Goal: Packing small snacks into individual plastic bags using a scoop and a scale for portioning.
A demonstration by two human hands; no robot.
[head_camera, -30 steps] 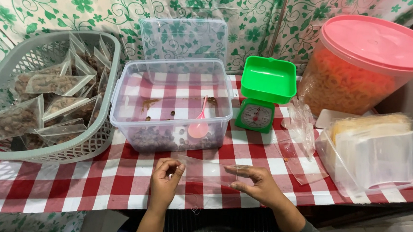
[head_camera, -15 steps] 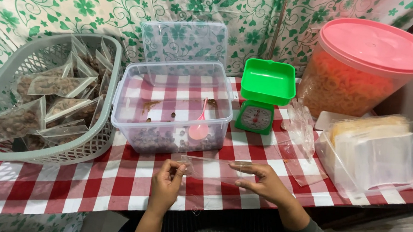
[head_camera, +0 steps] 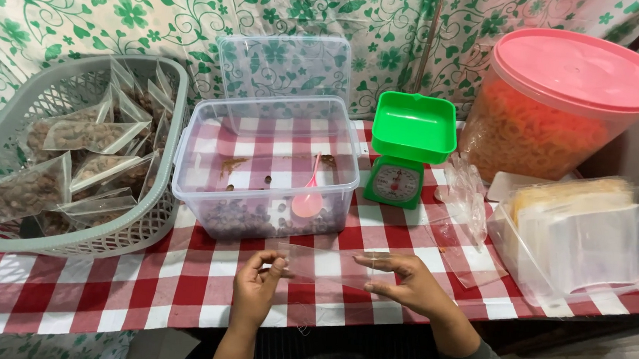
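A small clear plastic bag [head_camera: 322, 266] is stretched flat between both hands, just above the red-and-white checked tablecloth [head_camera: 177, 282]. My left hand [head_camera: 256, 284] pinches its left edge with thumb and forefinger. My right hand [head_camera: 406, 281] holds the right edge, fingers extended. Right behind the bag stands a clear plastic tub [head_camera: 268, 165] with dark snack pieces at the bottom and a pink scoop [head_camera: 307, 201] in it.
A grey basket [head_camera: 148, 220] of filled bags is at left. A green kitchen scale [head_camera: 405, 152] stands right of the tub, loose clear bags [head_camera: 468, 205] beside it. A pink-lidded jar [head_camera: 564, 107] and a tray of bag stacks [head_camera: 593, 236] are at right.
Both hands have lifted slightly and moved apart, pulling the clear bag open and flat between them.
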